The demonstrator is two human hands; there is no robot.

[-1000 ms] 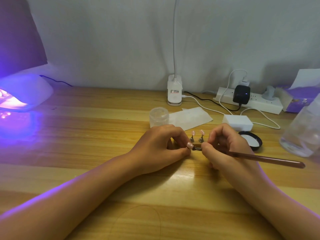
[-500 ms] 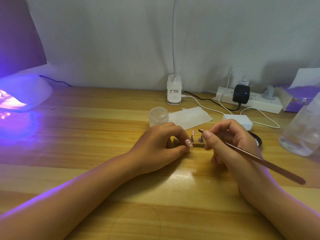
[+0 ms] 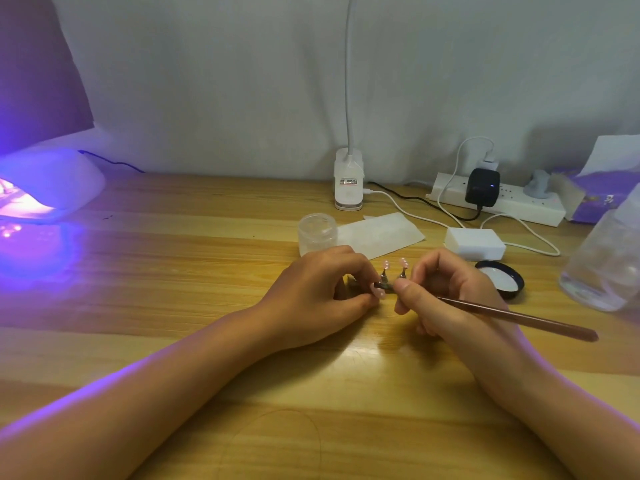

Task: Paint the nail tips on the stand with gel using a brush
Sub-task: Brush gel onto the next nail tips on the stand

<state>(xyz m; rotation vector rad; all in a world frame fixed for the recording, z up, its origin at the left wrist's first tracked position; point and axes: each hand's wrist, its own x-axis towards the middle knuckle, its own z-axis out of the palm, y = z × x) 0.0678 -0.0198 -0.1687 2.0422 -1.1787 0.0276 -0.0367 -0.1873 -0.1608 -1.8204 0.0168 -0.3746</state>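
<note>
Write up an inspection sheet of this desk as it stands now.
Surface: wooden desk, violet glow at its left.
Job's things: stand between the hands with two pink tips upright; brush aimed at a tip by the left fingers; open jar; lid.
Clutter: paper sheet, white box, plastic bottle, tissue pack.
Grippers: left hand holds the stand; right hand pinches the brush.
Cables: white and black leads run to the power strip.
Surroundings: lit curing lamp, clip lamp, grey wall.
</note>
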